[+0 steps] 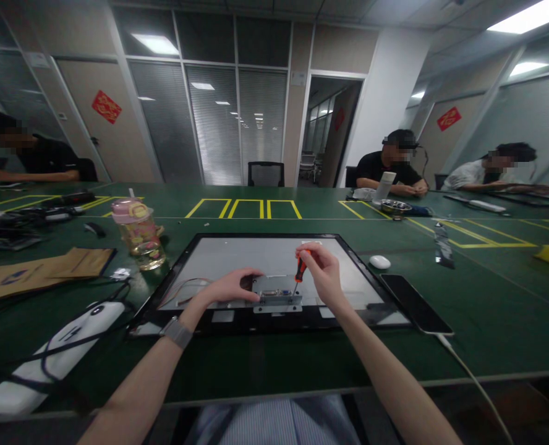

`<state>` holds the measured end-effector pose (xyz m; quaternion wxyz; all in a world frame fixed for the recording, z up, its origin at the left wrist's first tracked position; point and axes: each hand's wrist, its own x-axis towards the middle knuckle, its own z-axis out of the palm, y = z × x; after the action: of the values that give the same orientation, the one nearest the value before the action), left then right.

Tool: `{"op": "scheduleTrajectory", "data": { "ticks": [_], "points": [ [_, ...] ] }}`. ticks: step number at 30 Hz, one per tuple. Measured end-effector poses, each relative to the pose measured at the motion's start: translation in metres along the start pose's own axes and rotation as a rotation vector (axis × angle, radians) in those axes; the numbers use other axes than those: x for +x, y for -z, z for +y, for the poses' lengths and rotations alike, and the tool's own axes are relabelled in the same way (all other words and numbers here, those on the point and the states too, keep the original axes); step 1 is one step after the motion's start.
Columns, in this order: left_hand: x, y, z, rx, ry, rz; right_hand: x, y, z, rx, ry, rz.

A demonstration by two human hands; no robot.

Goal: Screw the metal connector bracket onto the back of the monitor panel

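Note:
A small metal bracket [279, 299] with a strip of electronic parts sits on a flat display panel [204, 256] in front of me. My left hand [230, 287] holds the bracket at its left end, thumb at the front and fingers behind. Pinched in my right hand [323, 272] is an orange-and-black screwdriver [301, 267], tilted slightly. Its tip points down at the bracket's right part; whether it sits in a screw is too small to tell. Thin wires [184, 285] lie on the panel left of my left hand.
Right of the panel are a white case [379, 262] and a phone [416, 303] with a cable. On the left stand a drink bottle [140, 238], a paper bag [42, 275] and a white device [65, 346] with black cables. Several people sit across the green table [265, 364].

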<state>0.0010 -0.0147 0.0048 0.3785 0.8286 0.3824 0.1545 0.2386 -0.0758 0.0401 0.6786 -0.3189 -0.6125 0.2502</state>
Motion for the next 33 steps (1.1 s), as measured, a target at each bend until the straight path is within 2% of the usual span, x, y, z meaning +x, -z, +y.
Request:
{"op": "scheduleTrajectory", "data": {
  "ticks": [4, 11, 15, 18, 22, 29, 33],
  "points": [
    [0.0007, 0.0006, -0.0009, 0.005, -0.011, -0.010, -0.0024, -0.0011, -0.0037, -0.176, 0.117, 0.071],
    [0.0014, 0.0001, -0.0019, -0.005, 0.009, -0.005, -0.0072, -0.0006, -0.0078, -0.171, 0.076, -0.097],
    [0.0009, 0.0000, -0.0009, 0.000, 0.005, -0.004, -0.0060, -0.0018, -0.0059, -0.267, 0.150, -0.014],
    [0.0009, 0.0003, -0.0009, -0.008, -0.006, -0.011, -0.0053, -0.0030, -0.0030, -0.202, 0.124, 0.028],
    [0.0015, 0.0001, -0.0023, -0.011, -0.014, -0.008, -0.0063, -0.0032, -0.0010, -0.133, 0.076, 0.013],
    [0.0017, -0.0035, -0.0022, 0.061, -0.041, 0.030, -0.0082, -0.0011, -0.0060, -0.138, 0.106, -0.078],
    [0.0021, -0.0052, -0.0028, 0.138, -0.040, 0.079, -0.0071, -0.0021, -0.0031, -0.225, 0.148, -0.044]
  ]
}}
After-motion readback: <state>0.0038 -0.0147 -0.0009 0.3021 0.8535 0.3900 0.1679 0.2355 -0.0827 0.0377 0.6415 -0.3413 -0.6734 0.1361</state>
